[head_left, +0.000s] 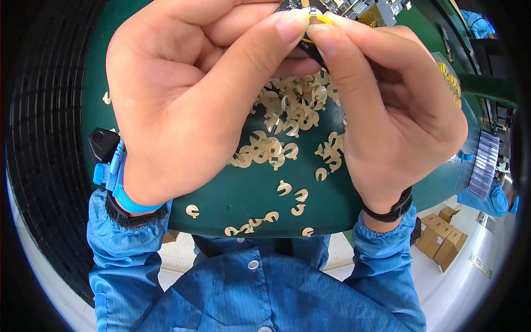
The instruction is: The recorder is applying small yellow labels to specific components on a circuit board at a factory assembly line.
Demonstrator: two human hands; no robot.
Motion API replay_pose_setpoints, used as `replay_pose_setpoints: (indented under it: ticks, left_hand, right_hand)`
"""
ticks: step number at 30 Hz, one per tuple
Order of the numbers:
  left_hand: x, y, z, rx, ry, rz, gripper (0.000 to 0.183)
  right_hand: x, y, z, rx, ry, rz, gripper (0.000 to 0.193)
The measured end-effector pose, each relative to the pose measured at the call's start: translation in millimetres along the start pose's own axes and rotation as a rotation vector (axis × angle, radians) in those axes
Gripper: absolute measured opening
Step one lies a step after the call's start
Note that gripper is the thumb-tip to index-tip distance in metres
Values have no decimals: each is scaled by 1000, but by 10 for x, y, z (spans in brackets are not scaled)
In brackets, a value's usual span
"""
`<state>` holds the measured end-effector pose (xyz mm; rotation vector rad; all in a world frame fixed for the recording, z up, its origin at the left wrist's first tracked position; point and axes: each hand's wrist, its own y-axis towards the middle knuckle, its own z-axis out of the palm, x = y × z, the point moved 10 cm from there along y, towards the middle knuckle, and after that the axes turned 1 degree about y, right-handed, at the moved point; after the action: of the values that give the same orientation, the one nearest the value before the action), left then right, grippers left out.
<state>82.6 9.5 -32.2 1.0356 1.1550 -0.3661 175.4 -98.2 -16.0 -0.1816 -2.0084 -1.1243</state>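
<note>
Hands up at top edge, close together, both in a tight pinch: L hand point(182, 105) w/ thumb tip on one side of a small round part point(317, 20) w/ yellow edging, R hand point(392, 105) w/ thumb and index on the other. Small round part thus btwn the two thumbs, half covered, details too hidden to tell. Black pc point(312, 51) just below, partly behind thumbs. Round L wrist, blue strap point(138, 206) plus dark band; round R wrist, black band point(390, 210). Blue sleeves point(127, 238) and blue smock point(249, 293) nearest the body. Below and btwn hands, green table point(235, 191) w/ lots of beige C-shaped pcs point(271, 148): thick heap nr middle, strays toward near edge. Beyond fingers, electronic parts point(365, 11), cut off by frame. To far R, clear tray point(440, 58) w/ yellow rings point(449, 77), clear ridged stack point(484, 166), co-worker in blue point(487, 203). On floor, lower R, brown boxes point(437, 238). Far L, black slatted rack point(47, 138).
</note>
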Motion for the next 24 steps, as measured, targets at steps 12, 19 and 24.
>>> replay_pose_setpoints:
  ticks: [12,19,24]
  left_hand:
    - [277,21,-186,27,-98,-233,34]
    - [353,7,-226,37,-142,-268,34]
    - [364,15,-224,44,-159,-279,34]
  right_hand:
    - [25,-37,-79,-121,154,-228,16]
    - [95,89,87,143,-153,-45,23]
    - [95,93,93,162,-181,-43,24]
